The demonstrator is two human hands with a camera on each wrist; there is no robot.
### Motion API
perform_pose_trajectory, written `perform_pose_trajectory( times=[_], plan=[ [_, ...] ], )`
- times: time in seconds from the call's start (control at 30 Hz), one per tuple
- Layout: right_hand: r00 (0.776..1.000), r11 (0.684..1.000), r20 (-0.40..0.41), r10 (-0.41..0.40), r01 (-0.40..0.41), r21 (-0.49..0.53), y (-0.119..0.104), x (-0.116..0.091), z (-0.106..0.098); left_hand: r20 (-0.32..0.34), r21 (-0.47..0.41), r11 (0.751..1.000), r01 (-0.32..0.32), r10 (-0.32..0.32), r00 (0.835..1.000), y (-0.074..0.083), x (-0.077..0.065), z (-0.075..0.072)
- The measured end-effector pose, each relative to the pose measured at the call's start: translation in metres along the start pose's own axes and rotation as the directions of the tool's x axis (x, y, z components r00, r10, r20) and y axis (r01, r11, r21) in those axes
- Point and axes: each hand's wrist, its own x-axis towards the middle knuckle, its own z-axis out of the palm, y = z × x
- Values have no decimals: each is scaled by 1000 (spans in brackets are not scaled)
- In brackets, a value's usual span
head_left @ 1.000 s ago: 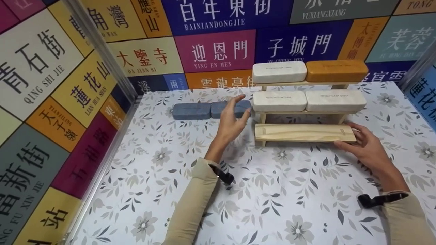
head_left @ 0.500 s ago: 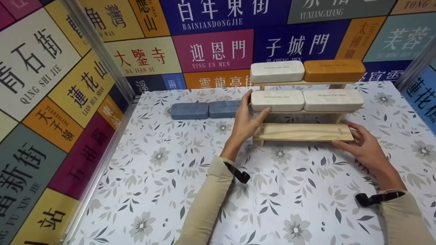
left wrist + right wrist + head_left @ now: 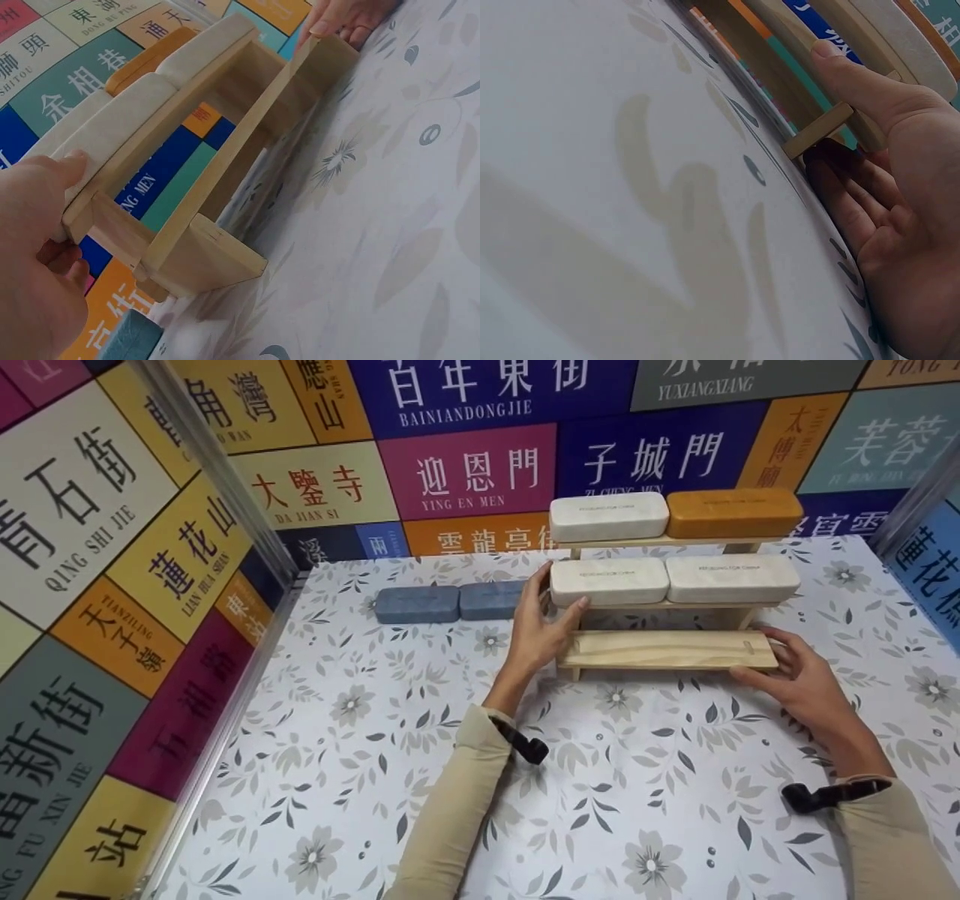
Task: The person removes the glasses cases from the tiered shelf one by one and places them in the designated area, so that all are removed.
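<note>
A three-tier wooden display rack [image 3: 667,651] stands on the table, its lowest plank bare. Its middle tier bears a left white oblong case [image 3: 609,582] and a second white case [image 3: 733,580]. My left hand [image 3: 536,634] grips the rack's left end at the middle tier. In the left wrist view its thumb rests against the white case [image 3: 112,142], with fingers curled beside the plank's end. My right hand [image 3: 802,675] grips the right end of the bottom plank. In the right wrist view the thumb [image 3: 836,60] lies over that plank, fingers beneath.
On the top tier sit a white case [image 3: 609,516] and an orange-brown case [image 3: 733,515]. Two blue-grey cases, the left one [image 3: 418,605] and a partly hidden one [image 3: 490,600], lie left of the rack. Colourful sign-patterned panels [image 3: 480,469] enclose the floral-covered table [image 3: 585,810].
My left hand has moved right from in front of the blue-grey case to the rack's left end and taken hold there. My right hand keeps its grip on the bottom plank.
</note>
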Motion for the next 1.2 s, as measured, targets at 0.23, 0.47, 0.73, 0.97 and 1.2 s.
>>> perform_pose_trajectory(
  times=[0.23,0.47,0.73,0.97,1.2],
  plan=[
    [1000,1000,-3,-6,6,16,-1,1,0,-4,-106,994,22,-23,1000,1,1,-5],
    [1000,1000,-2,-18,18,1,-2,0,0,-1,-139,990,30,-30,1000,1,1,-9],
    [1000,1000,-1,-9,9,9,-2,-1,0,9,-135,990,47,-46,999,0,1,-15],
    [1000,1000,7,-1,1,-10,-2,0,0,24,-143,989,38,-35,999,-1,1,-20],
    [1000,1000,12,8,-8,-11,-3,0,-1,14,-165,986,33,-31,999,1,0,-18]
  ],
)
